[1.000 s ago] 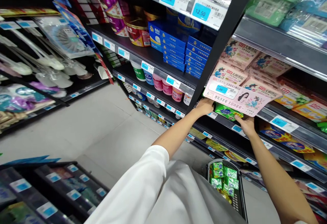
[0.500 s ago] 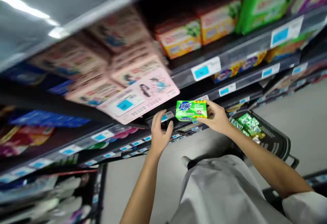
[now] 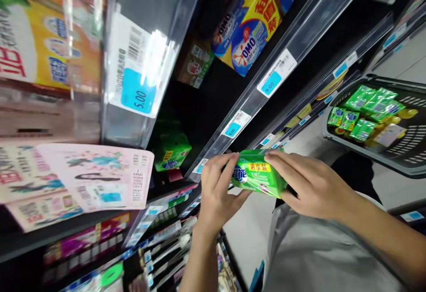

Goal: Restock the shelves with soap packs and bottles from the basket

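Note:
Both my hands hold a green bar-soap pack (image 3: 256, 174) with a yellow label, turned on its side in front of the shelf edge. My left hand (image 3: 216, 192) grips its near end, and my right hand (image 3: 309, 185) wraps over its far end. A matching green soap pack (image 3: 172, 152) stands on the dark shelf just beyond my left hand. A pink paper price card (image 3: 80, 176) hangs from the shelf to the left.
A dark plastic shopping basket (image 3: 406, 101) with several green packs inside sits at the upper right, past my right hand. Shelves hold OMO detergent packs (image 3: 244, 25) and carry price labels, including a large 5.00 tag (image 3: 136, 83). Tiled floor shows below.
My left hand, open beside the pack earlier, now grips it along with my right hand. The pack has turned sideways and come closer. The view has swung round, tilting the shelves.

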Action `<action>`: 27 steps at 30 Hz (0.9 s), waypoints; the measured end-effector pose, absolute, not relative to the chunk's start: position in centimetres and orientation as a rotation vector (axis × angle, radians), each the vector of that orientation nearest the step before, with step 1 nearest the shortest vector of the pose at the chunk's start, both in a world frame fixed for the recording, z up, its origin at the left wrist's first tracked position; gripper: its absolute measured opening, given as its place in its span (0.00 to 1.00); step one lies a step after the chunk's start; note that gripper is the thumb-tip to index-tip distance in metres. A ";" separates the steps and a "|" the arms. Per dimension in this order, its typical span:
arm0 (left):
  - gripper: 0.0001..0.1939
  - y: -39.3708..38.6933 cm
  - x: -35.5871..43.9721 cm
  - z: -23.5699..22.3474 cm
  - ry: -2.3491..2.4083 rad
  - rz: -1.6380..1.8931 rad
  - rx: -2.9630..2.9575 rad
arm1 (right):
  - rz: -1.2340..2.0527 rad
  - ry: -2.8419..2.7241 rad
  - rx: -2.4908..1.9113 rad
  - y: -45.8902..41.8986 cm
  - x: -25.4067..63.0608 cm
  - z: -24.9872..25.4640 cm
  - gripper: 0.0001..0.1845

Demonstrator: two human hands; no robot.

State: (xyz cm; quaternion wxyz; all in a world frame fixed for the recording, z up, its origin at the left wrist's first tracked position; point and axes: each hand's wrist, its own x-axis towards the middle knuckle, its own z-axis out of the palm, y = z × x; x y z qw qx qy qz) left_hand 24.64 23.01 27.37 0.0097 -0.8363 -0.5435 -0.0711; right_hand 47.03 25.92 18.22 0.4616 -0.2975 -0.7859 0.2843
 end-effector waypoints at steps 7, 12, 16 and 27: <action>0.32 24.1 23.7 27.2 -1.363 -0.356 -2.370 | 0.743 -1.822 -0.682 26.3 47.2 17.7 0.37; 0.31 24.4 20.3 26.5 -1.502 -0.415 -2.006 | 0.796 -1.764 -0.716 24.6 47.4 16.2 0.37; 0.37 24.4 17.6 26.0 -1.704 -0.420 -1.851 | 0.833 -1.789 -0.768 21.7 47.4 13.9 0.30; 0.41 28.6 16.3 26.6 -2.202 -0.631 -1.613 | 0.994 -1.951 -0.749 15.5 47.1 9.9 0.16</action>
